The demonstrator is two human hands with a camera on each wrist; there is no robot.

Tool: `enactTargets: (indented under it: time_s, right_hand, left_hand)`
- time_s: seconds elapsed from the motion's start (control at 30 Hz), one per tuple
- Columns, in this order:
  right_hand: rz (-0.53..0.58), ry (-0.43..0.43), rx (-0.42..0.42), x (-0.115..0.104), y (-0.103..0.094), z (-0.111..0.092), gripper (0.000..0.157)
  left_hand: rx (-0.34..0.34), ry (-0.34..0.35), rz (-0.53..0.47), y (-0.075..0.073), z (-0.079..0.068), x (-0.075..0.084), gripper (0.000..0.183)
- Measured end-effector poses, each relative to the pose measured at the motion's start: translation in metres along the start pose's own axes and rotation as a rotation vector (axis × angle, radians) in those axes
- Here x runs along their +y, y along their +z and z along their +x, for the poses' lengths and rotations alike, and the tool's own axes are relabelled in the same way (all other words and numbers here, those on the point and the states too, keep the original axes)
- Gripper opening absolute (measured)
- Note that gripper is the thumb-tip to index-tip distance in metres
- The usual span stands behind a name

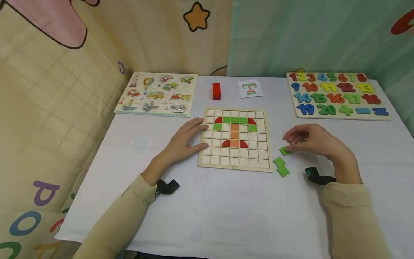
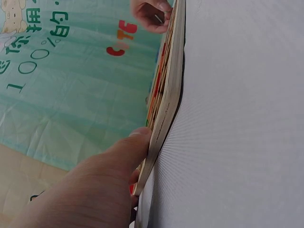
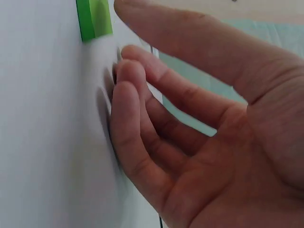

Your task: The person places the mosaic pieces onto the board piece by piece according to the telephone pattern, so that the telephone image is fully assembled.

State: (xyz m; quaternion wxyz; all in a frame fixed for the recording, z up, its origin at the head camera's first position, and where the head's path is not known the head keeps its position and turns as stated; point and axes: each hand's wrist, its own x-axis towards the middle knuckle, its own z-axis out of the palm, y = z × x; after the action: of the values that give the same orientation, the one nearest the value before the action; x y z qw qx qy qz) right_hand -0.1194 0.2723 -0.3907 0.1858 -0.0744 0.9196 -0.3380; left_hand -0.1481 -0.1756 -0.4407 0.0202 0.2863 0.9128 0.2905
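A wooden grid board (image 1: 207, 161) lies in the middle of the table. On it, red rounded tiles (image 1: 225, 144), green square tiles (image 1: 217, 127) and a column of orange tiles (image 1: 234, 135) form a mushroom-like figure. My left hand (image 1: 182, 141) rests at the board's left edge with fingers and thumb spread; in the left wrist view the thumb (image 2: 135, 140) touches the rim. To the right of the board, my right hand (image 1: 318, 142) hovers with loosely bent fingers, its thumb right at a loose green square tile (image 1: 283, 151). Two more green tiles (image 1: 283, 171) lie nearer, corners overlapping.
Behind the board are a red block (image 1: 216, 91) and a small pattern card (image 1: 250, 92) with a similar figure. A vehicle picture puzzle (image 1: 129, 109) lies back left, a number puzzle (image 1: 343, 116) back right. Patterned curtains (image 1: 155, 36) hang behind the table.
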Motion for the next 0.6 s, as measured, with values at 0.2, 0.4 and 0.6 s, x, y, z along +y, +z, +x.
enactTargets:
  time_s: [0.2, 0.4, 0.6]
  right_hand:
    - [0.003, -0.057, -0.06, 0.006, -0.002, -0.002, 0.039]
    - [-0.032, -0.054, -0.055, -0.001, 0.005, 0.002, 0.035]
    - [-0.042, -0.065, -0.038, -0.009, 0.01, 0.003, 0.03]
  left_hand:
    - [-0.003, 0.004, -0.002, 0.0, 0.001, 0.0, 0.066]
    - [-0.007, -0.002, -0.002, 0.0, 0.0, 0.0, 0.066]
    - [-0.005, -0.007, -0.006, 0.0, 0.0, 0.0, 0.066]
